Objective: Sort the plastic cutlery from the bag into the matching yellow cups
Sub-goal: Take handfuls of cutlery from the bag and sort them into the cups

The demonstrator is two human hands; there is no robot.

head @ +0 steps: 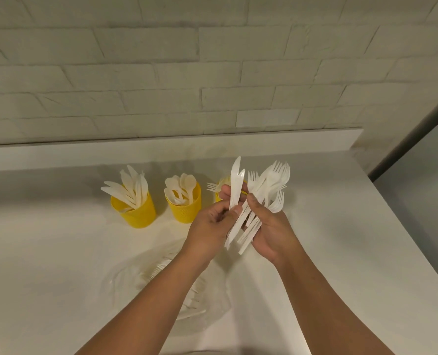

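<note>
Three yellow cups stand in a row on the white counter. The left cup (136,213) holds white knives, the middle cup (184,210) holds spoons. The right cup (219,193) is mostly hidden behind my hands, with a fork sticking out. My left hand (210,226) pinches white plastic knives (235,183) held upright. Fanned out above my right hand (271,231) is a bunch of white forks (271,183) that it grips. The two hands touch, in front of the right cup. The clear plastic bag (161,285) with more cutlery lies under my left forearm.
A white brick wall (212,73) rises behind a low ledge (161,147) at the back of the counter (46,265). The counter's right edge (404,226) runs diagonally, with grey floor beyond.
</note>
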